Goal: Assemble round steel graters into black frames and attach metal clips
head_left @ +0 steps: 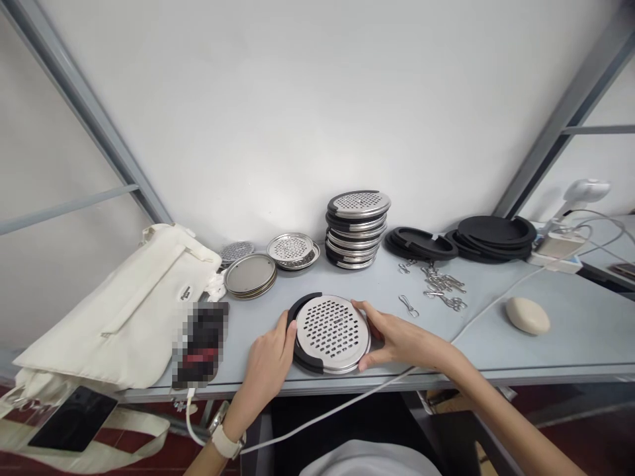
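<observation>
A round perforated metal disc [333, 330] with a black crescent-shaped cover on its left side lies flat near the table's front edge. My left hand [270, 354] grips the black side, thumb on the rim. From the right, my right hand [397, 337] holds the metal edge between thumb and fingers. Behind it stands a tall stack of similar discs [356, 231] with black covers. Further left are loose perforated plates [291, 248] and a pile of plain metal lids [251, 274]. Several small metal clips [444, 284] are scattered to the right, one clip [409, 305] apart.
Black round covers [496, 238] are piled at the back right, with more black covers [421, 243] beside them. A cream oval object [528, 315] sits at the right. A white cable crosses the front edge. On the left are a white bag [133, 311] and a pixelated phone-like object [201, 344].
</observation>
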Available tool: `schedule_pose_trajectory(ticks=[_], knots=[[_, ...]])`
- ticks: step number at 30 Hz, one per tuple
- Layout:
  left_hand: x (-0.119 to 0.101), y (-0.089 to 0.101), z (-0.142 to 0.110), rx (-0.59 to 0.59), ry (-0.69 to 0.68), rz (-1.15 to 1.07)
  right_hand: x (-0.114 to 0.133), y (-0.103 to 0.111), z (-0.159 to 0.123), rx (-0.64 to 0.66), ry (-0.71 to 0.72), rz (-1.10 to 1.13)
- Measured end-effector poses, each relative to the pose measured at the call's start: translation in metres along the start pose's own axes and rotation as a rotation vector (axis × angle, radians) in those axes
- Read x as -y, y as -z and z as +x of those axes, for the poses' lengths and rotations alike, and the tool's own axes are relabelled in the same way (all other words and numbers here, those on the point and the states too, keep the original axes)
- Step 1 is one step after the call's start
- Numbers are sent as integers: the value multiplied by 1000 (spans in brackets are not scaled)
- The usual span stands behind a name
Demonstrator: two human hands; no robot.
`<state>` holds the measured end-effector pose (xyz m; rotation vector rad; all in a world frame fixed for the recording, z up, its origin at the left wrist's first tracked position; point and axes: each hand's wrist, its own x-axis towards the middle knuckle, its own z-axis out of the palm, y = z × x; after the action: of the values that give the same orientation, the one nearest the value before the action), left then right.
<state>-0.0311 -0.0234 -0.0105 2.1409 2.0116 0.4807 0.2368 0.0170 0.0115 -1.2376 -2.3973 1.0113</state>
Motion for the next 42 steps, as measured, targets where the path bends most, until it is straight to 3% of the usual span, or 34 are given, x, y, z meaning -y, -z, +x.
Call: schedule_pose_trajectory(ticks=[7, 17, 27, 32, 36, 39, 42], knots=[[-4, 4, 0, 25, 4, -7, 9, 1, 14, 43, 42, -16], [-6, 4, 0, 33, 18, 18, 4, -2, 20, 38, 41, -27], [-2, 6, 1, 90, 25, -159, 5, -2, 13, -28, 54, 32], [1, 10, -2, 121, 49, -236, 0, 3, 9, 10, 27, 85], [3, 12, -6, 58, 31, -213, -5, 15, -3, 26, -16, 76], [2, 16, -9, -73, -72, -176, -19, 34, -17, -115, -79, -25], [-3, 24, -12, -98, -306, -127, -49, 59, -34, -304, -215, -167]])
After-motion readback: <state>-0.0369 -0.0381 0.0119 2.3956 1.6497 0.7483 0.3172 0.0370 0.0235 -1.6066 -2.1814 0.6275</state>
